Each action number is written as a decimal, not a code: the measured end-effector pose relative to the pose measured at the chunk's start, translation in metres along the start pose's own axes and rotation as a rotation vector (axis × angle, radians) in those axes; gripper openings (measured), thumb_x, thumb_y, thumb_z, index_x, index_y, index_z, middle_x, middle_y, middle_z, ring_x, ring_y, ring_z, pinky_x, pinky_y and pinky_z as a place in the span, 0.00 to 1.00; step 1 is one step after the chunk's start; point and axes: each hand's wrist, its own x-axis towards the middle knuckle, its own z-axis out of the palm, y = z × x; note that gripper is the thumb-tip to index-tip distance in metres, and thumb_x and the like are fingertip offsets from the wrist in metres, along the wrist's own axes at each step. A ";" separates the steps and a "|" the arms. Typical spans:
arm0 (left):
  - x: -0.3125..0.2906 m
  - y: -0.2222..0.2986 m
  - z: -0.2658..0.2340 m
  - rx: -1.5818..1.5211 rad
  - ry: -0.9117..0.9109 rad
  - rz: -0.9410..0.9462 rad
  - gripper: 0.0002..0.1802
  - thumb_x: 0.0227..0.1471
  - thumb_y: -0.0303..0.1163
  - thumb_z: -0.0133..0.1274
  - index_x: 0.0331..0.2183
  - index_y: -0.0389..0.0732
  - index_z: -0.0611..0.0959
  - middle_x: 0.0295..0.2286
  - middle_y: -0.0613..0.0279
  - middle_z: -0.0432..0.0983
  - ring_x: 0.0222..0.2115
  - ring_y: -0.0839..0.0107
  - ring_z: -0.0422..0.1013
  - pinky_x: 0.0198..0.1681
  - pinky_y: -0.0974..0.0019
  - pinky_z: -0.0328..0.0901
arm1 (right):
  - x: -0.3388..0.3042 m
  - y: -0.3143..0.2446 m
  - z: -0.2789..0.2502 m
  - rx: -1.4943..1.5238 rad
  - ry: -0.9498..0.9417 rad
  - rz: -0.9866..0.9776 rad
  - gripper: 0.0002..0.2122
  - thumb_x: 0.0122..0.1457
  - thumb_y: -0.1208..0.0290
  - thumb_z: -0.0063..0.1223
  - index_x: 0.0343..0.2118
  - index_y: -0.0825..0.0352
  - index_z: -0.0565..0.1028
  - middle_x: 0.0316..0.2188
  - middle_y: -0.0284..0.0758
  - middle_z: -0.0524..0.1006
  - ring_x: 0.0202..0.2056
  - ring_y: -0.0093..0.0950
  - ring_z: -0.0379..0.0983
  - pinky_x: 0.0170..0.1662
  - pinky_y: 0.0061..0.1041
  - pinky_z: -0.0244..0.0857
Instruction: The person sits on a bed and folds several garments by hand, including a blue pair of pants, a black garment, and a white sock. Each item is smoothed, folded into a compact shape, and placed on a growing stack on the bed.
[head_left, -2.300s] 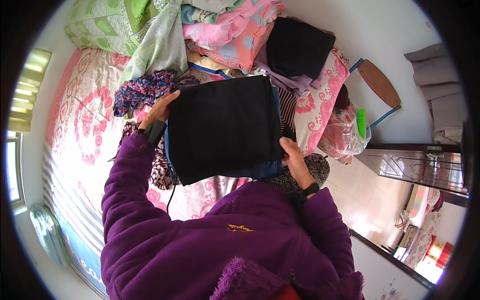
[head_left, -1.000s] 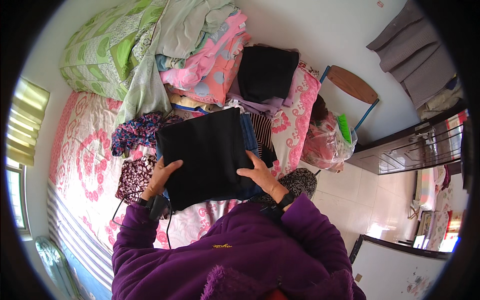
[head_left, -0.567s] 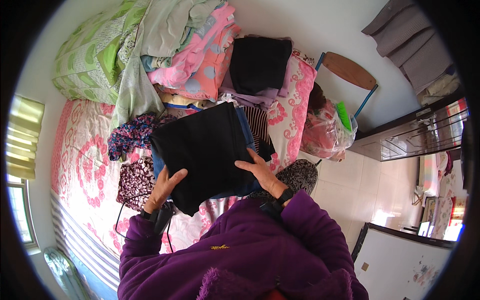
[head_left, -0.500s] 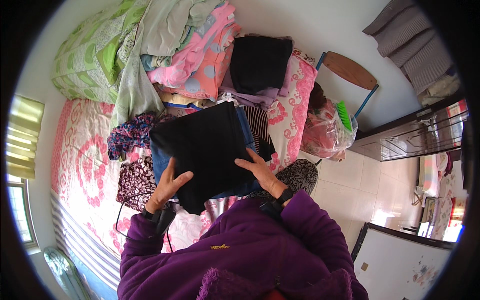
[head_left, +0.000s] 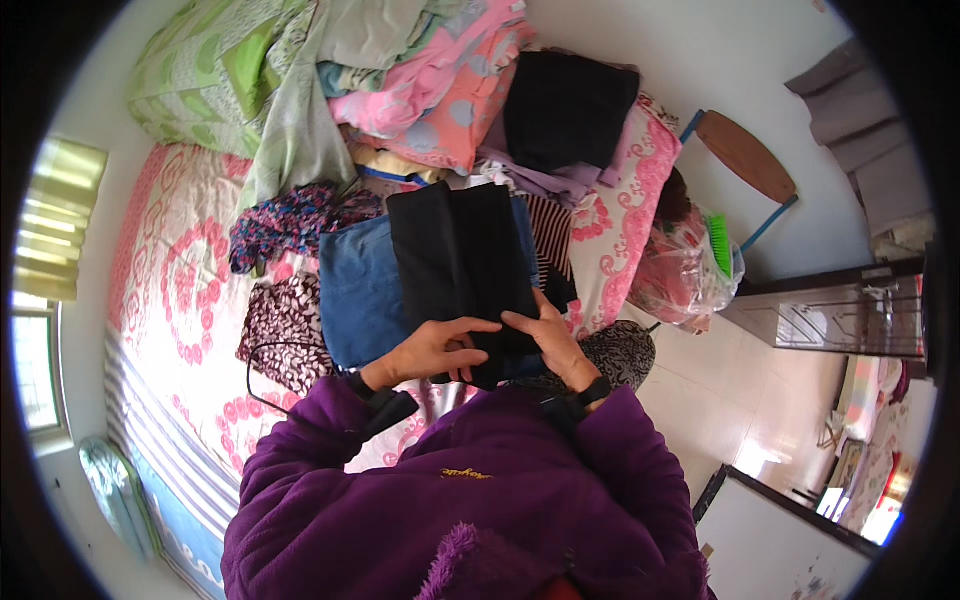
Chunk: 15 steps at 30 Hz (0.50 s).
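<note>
Left hand (head_left: pixel 430 352): fingers parted and loosely bent, forefinger reaching over the near part of the black cloth (head_left: pixel 460 250); whether it pinches any fabric cannot be told. Right hand (head_left: pixel 558 340): thumb spread inward onto the cloth, forefinger pointing away along its right edge — the other fingers are partly hidden, so a firm hold cannot be confirmed.

Cloth lies as a narrow folded strip on the blue denim (head_left: pixel 358 280), mostly beyond the hands, its near end between them. Denim shows broadly to its left, narrowly to its right.

Pose: wrists apart, both hands angled inward, fingertips near each other; purple sleeves (head_left: pixel 310 430) enter from below. Bedspread (head_left: pixel 150 300) beneath.
</note>
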 end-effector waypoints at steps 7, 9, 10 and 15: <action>-0.036 -0.052 -0.029 -0.237 0.888 0.276 0.26 0.60 0.29 0.53 0.58 0.39 0.69 0.42 0.55 0.76 0.41 0.72 0.74 0.44 0.71 0.69 | 0.001 0.002 0.003 0.018 0.045 0.000 0.29 0.56 0.73 0.61 0.61 0.70 0.65 0.53 0.35 0.73 0.53 0.27 0.68 0.58 0.25 0.59; -0.021 -0.061 -0.028 -0.230 0.941 0.157 0.27 0.59 0.29 0.54 0.59 0.38 0.68 0.46 0.55 0.74 0.46 0.70 0.71 0.50 0.69 0.66 | 0.001 0.003 0.003 0.036 0.040 -0.004 0.28 0.57 0.73 0.60 0.61 0.69 0.64 0.53 0.34 0.73 0.53 0.27 0.68 0.59 0.25 0.59; -0.014 -0.062 -0.029 -0.239 0.980 0.029 0.28 0.59 0.28 0.54 0.59 0.37 0.67 0.48 0.55 0.73 0.49 0.70 0.70 0.52 0.69 0.65 | 0.000 0.004 0.003 0.034 0.040 -0.014 0.28 0.57 0.74 0.60 0.61 0.69 0.64 0.53 0.34 0.73 0.53 0.27 0.68 0.59 0.25 0.59; -0.004 -0.034 -0.037 -0.598 0.594 0.097 0.31 0.54 0.39 0.60 0.55 0.35 0.71 0.47 0.58 0.75 0.49 0.70 0.71 0.56 0.66 0.63 | -0.009 0.003 0.005 -0.153 0.003 -0.082 0.29 0.55 0.81 0.55 0.61 0.68 0.64 0.54 0.34 0.72 0.54 0.26 0.67 0.59 0.24 0.58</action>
